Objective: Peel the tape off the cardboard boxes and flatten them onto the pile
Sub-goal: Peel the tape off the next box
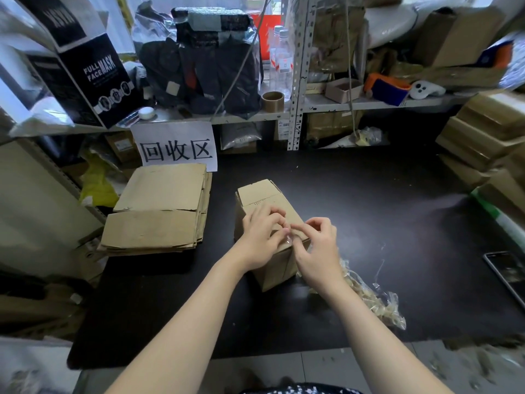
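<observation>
A small brown cardboard box point(260, 199) stands on the black table point(369, 211), its far flap raised. My left hand point(262, 237) rests on the box's top with fingers curled down at the taped seam. My right hand point(316, 253) is at the near right edge of the box, thumb and fingers pinching the clear tape point(289, 239) there. The tape is shiny and hard to make out. To the left lies the pile of flattened cardboard boxes point(159, 211).
Crumpled peeled tape point(375, 300) lies on the table to the right of the box. A phone point(508, 271) sits at the right edge. Stacked boxes point(488, 137) stand at the right. Cluttered shelves point(355, 105) and a paper sign point(176, 147) are behind.
</observation>
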The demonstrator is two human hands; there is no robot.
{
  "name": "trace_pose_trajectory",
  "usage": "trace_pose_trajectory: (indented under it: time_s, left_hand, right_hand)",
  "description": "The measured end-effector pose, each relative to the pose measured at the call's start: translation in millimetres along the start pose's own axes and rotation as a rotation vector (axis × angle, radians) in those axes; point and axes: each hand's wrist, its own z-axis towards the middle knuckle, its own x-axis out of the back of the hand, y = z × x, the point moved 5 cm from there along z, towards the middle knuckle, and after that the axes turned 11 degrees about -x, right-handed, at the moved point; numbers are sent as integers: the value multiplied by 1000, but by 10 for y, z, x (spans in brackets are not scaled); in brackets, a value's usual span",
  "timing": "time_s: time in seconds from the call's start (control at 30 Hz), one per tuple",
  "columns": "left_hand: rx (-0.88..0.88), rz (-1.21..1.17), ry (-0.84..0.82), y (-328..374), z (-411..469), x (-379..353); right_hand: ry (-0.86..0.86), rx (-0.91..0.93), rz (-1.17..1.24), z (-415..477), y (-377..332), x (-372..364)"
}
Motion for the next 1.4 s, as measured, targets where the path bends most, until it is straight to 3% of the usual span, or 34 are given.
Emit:
trace_pose_trajectory:
  time_s: [0.27, 0.43, 0.53, 0.77, 1.03, 1.4]
  left_hand:
    - [63, -223, 120, -55, -178, 94]
    - [12, -27, -26, -118, -206, 38]
    - [48, -24, 116, -187, -178, 157]
    - [13, 33, 88, -106, -43, 224]
    - [57, 49, 93, -107, -66, 278]
    - [-17, 215, 41, -97, -60, 185]
  right_hand:
    - [-9, 50, -3, 53, -35, -45]
    - [2, 81, 40, 22, -90, 23]
    - [5, 104, 113, -24, -183, 148]
    - [-47, -305, 609, -58, 131, 162]
    - [-40, -442, 864, 19, 412, 248]
    - [-344, -368, 181, -88, 542, -117]
